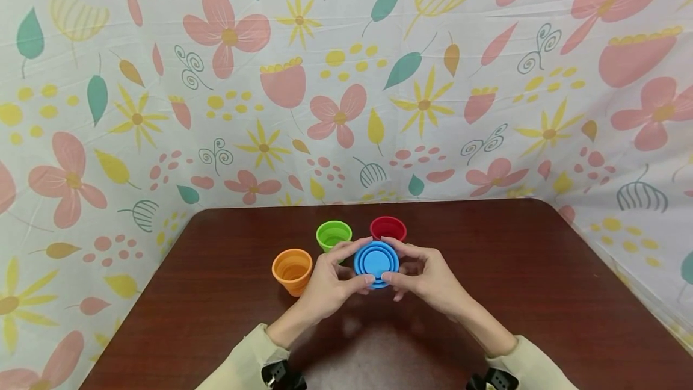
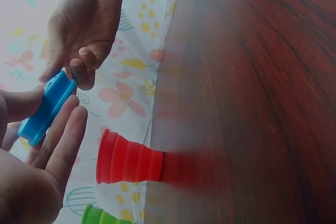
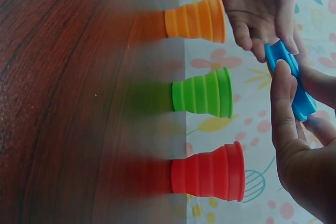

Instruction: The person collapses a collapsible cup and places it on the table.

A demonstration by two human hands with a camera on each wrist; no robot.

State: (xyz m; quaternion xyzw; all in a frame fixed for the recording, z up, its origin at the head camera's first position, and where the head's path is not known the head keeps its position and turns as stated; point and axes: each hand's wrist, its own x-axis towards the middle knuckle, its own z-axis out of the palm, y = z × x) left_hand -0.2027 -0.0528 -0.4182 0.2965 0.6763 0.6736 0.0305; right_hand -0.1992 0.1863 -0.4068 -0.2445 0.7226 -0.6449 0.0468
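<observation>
A blue collapsible cup (image 1: 376,260), folded into a flat disc of concentric rings, is held up above the table between both hands. My left hand (image 1: 332,278) pinches its left edge, thumb on the near face and fingers around the rim. On the opposite edge, my right hand (image 1: 428,275) grips it the same way. Both wrist views show the blue cup edge-on as a thin thickness. Behind the hands stand a green cup (image 1: 334,235) and a red cup (image 1: 388,229), each partly hidden by the hands. An orange cup (image 1: 292,271) stands left of my left hand.
The three standing cups are unfolded and upright on a dark reddish-brown wooden table (image 1: 227,294). A white cloth (image 1: 346,107) printed with flowers and leaves hangs behind the table's far edge and along its sides.
</observation>
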